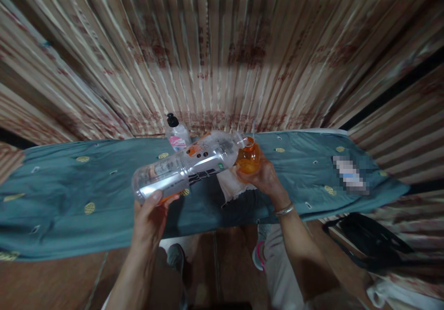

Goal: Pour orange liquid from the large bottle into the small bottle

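Presently, clear bottle tilted, mouth at orange jar.
Left grip clamped on bottle; right grip clamped around jar.

Mid-frame, your large bottle is clear, its label silver, orange and black. Right of centre, your jar is translucent orange. Left of centre, you see a small bottle, clear with a black top and a pink-and-white label. Across the middle, the counter cover is teal with yellow motifs. Across the top, you face a curtain striped beige and brown, with reddish prints.
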{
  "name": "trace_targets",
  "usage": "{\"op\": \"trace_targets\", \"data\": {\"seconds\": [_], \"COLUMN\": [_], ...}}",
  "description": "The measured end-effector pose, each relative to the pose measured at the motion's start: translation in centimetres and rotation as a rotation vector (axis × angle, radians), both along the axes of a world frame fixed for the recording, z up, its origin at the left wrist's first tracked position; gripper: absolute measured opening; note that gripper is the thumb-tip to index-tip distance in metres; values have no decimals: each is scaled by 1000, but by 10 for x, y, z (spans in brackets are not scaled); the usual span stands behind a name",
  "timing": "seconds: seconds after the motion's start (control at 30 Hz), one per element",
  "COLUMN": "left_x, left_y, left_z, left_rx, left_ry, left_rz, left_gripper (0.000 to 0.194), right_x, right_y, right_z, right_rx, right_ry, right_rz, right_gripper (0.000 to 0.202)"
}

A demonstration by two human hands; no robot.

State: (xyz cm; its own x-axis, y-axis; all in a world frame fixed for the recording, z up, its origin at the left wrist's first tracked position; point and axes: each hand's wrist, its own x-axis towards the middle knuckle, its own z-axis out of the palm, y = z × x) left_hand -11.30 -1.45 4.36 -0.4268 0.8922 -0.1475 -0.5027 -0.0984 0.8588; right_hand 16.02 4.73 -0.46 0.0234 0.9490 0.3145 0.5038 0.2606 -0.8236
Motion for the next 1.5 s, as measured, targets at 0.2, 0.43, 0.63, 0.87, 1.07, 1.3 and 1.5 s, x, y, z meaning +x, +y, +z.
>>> {"op": "trace_targets", "data": {"seconds": [0.2, 0.43, 0.63, 0.87, 1.07, 1.3, 1.5], "left_x": [-3, -6, -7, -7, -4, -5, -3], "left_y": [-1, -2, -4, -3, -4, -3, -4], "left_z": [0, -3, -7, -7, -7, -10, -9], "left_rx": [-1, 10, 30, 79, 98, 101, 100], "left_ry": [5, 23, 35, 35, 48, 77, 91], "left_rz": [18, -8, -31, -52, -52, -38, -38], "left_gripper": [61, 63, 56, 55, 59, 58, 54], "right_x": [-2, -2, -2, -1, -1, -2, -2], "right_y": [0, 0, -1, -2, -3, -5, -3], "right_z": [1, -1, -1, 1, 1, 5, 3], "right_rx": [-14, 3, 4, -9, -6, -21, -16], "right_ry": [7, -20, -16, -9, -22, -16, 14], "right_rz": [-6, -32, -17, -11, -18, -21, -9], "right_gripper": [89, 86, 83, 87, 87, 85, 86]}}
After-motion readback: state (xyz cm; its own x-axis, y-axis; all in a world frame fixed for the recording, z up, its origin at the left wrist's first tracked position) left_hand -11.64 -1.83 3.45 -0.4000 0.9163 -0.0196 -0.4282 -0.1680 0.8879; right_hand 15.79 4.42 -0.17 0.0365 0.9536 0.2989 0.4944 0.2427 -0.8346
